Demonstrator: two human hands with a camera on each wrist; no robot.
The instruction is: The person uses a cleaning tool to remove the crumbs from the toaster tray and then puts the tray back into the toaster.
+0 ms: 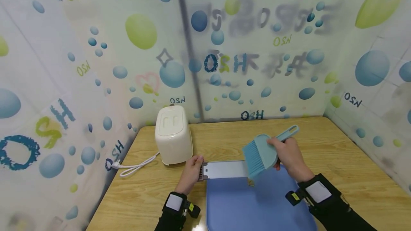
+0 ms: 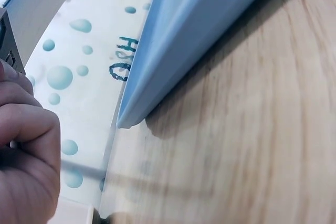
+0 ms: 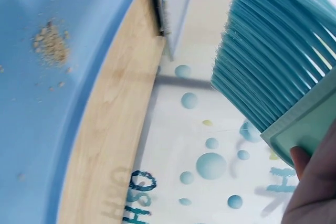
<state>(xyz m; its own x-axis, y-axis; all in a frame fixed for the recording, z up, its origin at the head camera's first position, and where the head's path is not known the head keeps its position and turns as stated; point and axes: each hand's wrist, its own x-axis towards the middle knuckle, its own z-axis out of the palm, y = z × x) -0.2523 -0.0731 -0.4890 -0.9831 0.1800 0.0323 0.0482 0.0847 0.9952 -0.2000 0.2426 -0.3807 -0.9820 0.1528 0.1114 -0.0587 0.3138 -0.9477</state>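
Observation:
My left hand (image 1: pixel 192 169) grips the end of a flat metal crumb tray (image 1: pixel 224 169), which extends to the right above the far edge of a blue tray (image 1: pixel 253 208). In the left wrist view, the fingers (image 2: pixel 31 121) are curled at the frame's left side. My right hand (image 1: pixel 291 158) holds a small teal cleaning brush (image 1: pixel 263 150) by its handle. Its bristles (image 3: pixel 273 51) hang at the crumb tray's right end, overlapping it in the head view. A little heap of crumbs (image 3: pixel 51 45) lies in the blue tray, with loose bits scattered around it.
A cream toaster (image 1: pixel 173 136) stands upright on the wooden table (image 1: pixel 154 195), left of the blue tray. Its white cord and plug (image 1: pixel 131 168) lie coiled beside it. A patterned curtain (image 1: pixel 224 92) surrounds the table at the back and sides.

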